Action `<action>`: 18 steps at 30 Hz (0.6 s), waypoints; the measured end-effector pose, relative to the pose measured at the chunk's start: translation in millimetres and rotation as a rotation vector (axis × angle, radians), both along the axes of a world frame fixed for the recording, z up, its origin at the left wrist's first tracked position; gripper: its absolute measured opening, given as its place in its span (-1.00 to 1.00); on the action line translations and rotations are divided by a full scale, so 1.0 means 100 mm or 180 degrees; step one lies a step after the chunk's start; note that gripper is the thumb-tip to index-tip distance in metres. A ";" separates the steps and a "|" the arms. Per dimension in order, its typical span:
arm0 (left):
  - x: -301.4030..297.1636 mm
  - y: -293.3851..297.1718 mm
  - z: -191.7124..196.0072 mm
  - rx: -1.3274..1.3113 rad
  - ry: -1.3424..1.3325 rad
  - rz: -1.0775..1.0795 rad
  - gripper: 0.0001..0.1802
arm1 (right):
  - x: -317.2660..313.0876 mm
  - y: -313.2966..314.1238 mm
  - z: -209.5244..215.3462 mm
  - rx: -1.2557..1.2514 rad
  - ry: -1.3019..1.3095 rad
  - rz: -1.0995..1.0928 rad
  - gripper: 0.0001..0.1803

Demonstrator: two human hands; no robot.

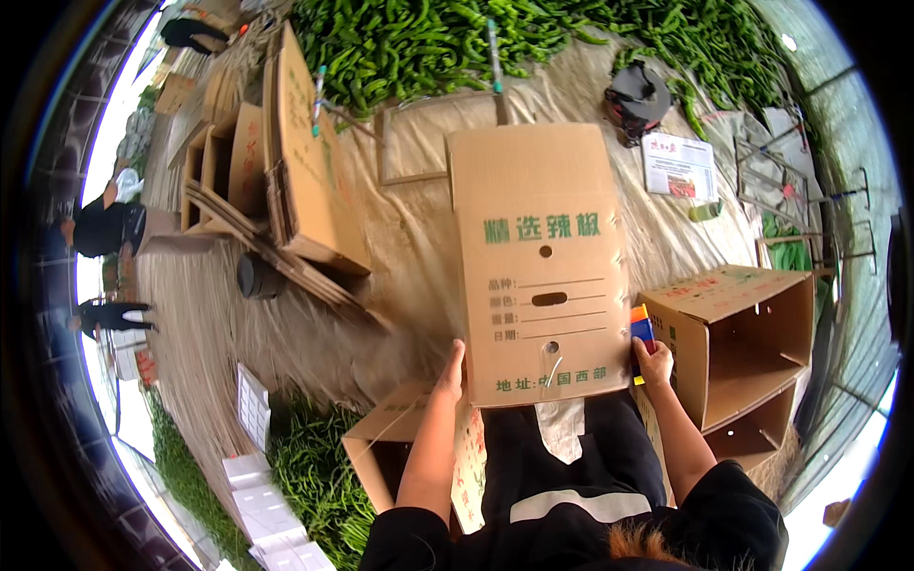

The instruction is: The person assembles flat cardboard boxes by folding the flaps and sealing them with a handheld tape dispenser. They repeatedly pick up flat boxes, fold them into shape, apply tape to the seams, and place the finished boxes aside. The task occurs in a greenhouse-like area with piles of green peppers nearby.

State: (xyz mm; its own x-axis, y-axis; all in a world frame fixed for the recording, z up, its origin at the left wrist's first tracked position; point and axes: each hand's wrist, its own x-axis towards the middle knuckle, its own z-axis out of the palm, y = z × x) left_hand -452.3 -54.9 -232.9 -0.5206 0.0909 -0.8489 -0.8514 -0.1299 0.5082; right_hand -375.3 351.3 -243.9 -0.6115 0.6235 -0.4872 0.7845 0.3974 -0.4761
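Note:
A tall brown cardboard carton (538, 190) with green print, small round holes and a hand slot stands in front of me, its printed side toward me. My left hand (452, 371) lies flat along its lower left edge, fingers stretched out. At the lower right edge my right hand (655, 364) is closed around a small blue hand tool (642, 328) with orange and yellow parts, probably a tape dispenser. The carton's underside and far side are hidden.
Open cartons (728, 293) lie on my right, another (386, 433) at lower left. Flattened cartons (319, 195) lean at left near a dark bucket (255, 276). Green peppers (409, 52) heap at the back. A cap (638, 95) and newspaper (679, 164) lie on the sheet; people stand far left.

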 end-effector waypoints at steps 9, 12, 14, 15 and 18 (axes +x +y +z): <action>0.02 1.25 -0.78 -0.0410 0.0824 -0.1694 0.05 | 0.26 -0.20 -0.30 -0.0275 -0.0462 -0.0350 -0.32; 0.19 1.68 -0.83 -0.0852 0.1786 -0.1763 -0.01 | 0.18 0.06 -0.24 -0.0139 -0.0478 -0.0140 -0.30; 0.38 1.75 -0.98 -0.1763 0.1573 -0.1970 -0.03 | 0.00 0.36 -0.04 -0.0010 -0.0306 -0.0079 -0.23; 0.37 1.81 -0.91 -0.1491 0.1315 -0.1924 0.03 | -0.13 0.53 0.14 0.0040 -0.0130 -0.0250 -0.19; 0.36 1.56 -0.77 -0.1251 0.1184 -0.1621 0.33 | -0.52 1.00 0.39 0.0286 0.0508 0.0205 -0.32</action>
